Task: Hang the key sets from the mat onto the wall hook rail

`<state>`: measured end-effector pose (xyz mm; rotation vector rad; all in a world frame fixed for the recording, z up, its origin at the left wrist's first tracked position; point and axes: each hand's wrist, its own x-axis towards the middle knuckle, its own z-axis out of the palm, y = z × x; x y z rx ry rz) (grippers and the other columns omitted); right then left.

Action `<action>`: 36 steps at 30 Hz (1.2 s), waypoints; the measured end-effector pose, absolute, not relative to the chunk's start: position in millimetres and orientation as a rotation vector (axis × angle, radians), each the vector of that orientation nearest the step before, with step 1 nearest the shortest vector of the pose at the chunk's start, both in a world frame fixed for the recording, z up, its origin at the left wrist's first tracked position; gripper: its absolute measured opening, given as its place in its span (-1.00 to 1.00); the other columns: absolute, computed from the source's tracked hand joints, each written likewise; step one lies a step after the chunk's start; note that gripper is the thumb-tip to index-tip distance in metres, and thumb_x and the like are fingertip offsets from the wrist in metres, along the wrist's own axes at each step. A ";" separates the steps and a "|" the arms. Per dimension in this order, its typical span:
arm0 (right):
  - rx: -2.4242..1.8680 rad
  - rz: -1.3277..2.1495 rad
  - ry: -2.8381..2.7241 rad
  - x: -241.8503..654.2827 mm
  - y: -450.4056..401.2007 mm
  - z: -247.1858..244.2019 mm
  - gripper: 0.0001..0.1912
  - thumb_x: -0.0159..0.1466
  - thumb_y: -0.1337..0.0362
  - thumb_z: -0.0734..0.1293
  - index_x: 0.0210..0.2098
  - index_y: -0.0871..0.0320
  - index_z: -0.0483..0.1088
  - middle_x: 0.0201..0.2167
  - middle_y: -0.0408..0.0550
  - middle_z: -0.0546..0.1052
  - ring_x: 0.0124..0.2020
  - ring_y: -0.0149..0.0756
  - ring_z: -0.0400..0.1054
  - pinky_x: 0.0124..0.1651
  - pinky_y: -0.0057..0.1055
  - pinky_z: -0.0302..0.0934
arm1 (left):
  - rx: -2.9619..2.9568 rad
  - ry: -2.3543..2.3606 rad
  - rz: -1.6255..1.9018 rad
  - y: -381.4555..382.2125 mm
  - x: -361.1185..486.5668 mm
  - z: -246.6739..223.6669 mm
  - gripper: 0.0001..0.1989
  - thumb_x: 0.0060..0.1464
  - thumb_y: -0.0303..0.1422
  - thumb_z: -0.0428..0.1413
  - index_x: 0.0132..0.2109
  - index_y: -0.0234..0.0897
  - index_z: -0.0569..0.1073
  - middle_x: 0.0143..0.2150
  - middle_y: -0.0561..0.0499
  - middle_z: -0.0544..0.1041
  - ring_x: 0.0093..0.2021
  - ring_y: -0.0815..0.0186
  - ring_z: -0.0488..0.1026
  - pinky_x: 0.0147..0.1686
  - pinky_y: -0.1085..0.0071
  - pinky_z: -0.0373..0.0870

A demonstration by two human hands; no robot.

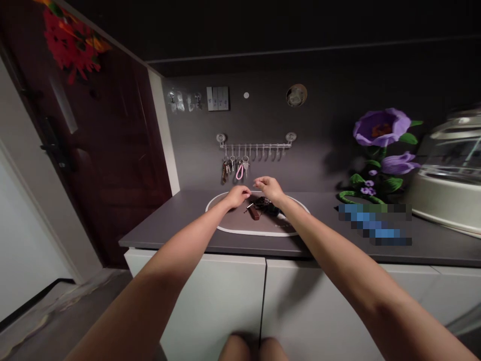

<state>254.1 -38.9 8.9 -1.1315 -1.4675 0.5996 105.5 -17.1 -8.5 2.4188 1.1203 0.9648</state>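
Observation:
Both my arms reach forward over a grey counter to an oval tray [240, 229] with a white rim. My left hand [237, 195] hovers above the tray's back part with its fingers curled; whether it pinches anything I cannot tell. My right hand [269, 189] is just to its right, fingers spread and bent downward above a bunch of keys [263, 206] with a dark fob and a reddish-brown tag lying on the tray. On the wall behind, a hook rail [255, 145] carries several key sets at its left end, one with a pink loop [239, 171].
A dark wooden door [93, 150] with a red ornament stands to the left. A purple artificial flower [381, 150] and a cream appliance [447, 175] stand on the counter [169, 225] at the right. White cabinet doors [233, 296] lie below the counter. Light switches [217, 98] sit on the wall.

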 end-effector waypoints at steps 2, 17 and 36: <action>-1.166 0.521 -1.518 257.1 -42.8 1.5 -0.87 0.13 0.38 0.21 -0.35 0.25 0.37 -0.41 -0.03 0.51 -0.36 -0.42 0.38 -0.17 -0.43 0.23 | 2.426 1.118 0.972 -14.5 108.1 -12.7 -0.81 -0.03 -0.50 0.01 -0.28 -0.36 0.49 -0.29 -0.06 0.53 -0.28 0.31 0.41 -0.15 0.38 0.30; -1.377 0.036 -1.896 267.4 -34.8 -11.6 -0.84 0.13 0.38 0.22 -0.37 0.17 0.43 -0.41 -0.06 0.51 -0.38 -0.38 0.33 -0.25 -0.49 0.12 | 2.689 1.039 0.862 3.1 105.3 -33.2 -0.83 -0.05 -0.47 0.03 -0.31 -0.30 0.51 -0.30 -0.04 0.48 -0.25 0.29 0.37 -0.14 0.40 0.25; -1.313 0.099 -1.946 261.0 -42.2 -9.7 -0.87 0.12 0.33 0.23 -0.43 0.15 0.42 -0.45 -0.11 0.49 -0.41 -0.39 0.30 -0.27 -0.49 0.10 | 1.855 0.884 1.198 -10.4 105.1 -21.7 -0.90 -0.03 -0.44 0.02 -0.37 -0.39 0.40 -0.55 0.09 0.36 -0.55 0.51 0.25 -0.47 0.53 0.21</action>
